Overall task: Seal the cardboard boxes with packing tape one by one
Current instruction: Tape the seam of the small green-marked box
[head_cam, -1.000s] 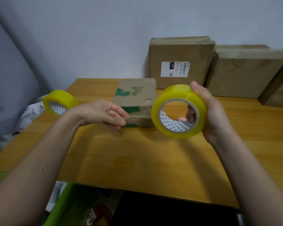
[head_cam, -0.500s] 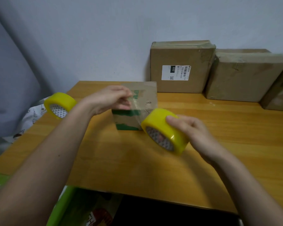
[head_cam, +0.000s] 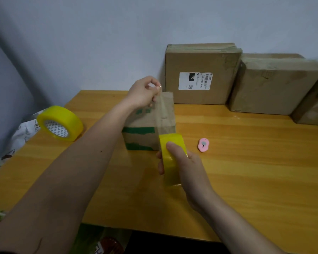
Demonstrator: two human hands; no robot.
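Observation:
A small cardboard box [head_cam: 145,133] with green print stands in the middle of the wooden table [head_cam: 246,171]. My right hand [head_cam: 184,162] grips a yellow roll of packing tape [head_cam: 170,145] just in front of the box's right front corner. A clear strip of tape [head_cam: 162,114] runs from the roll up over the box top. My left hand [head_cam: 145,92] pinches the strip's free end above the box's far edge.
A second yellow tape roll [head_cam: 61,123] lies at the table's left edge. A small pink cutter [head_cam: 203,144] lies right of the box. Three larger cardboard boxes [head_cam: 200,74] [head_cam: 272,87] [head_cam: 314,107] lean against the wall at the back right.
My left hand has pulled the tape end up and back over the box. My right hand has lowered the roll toward me, in front of the box. The pink cutter has come into view.

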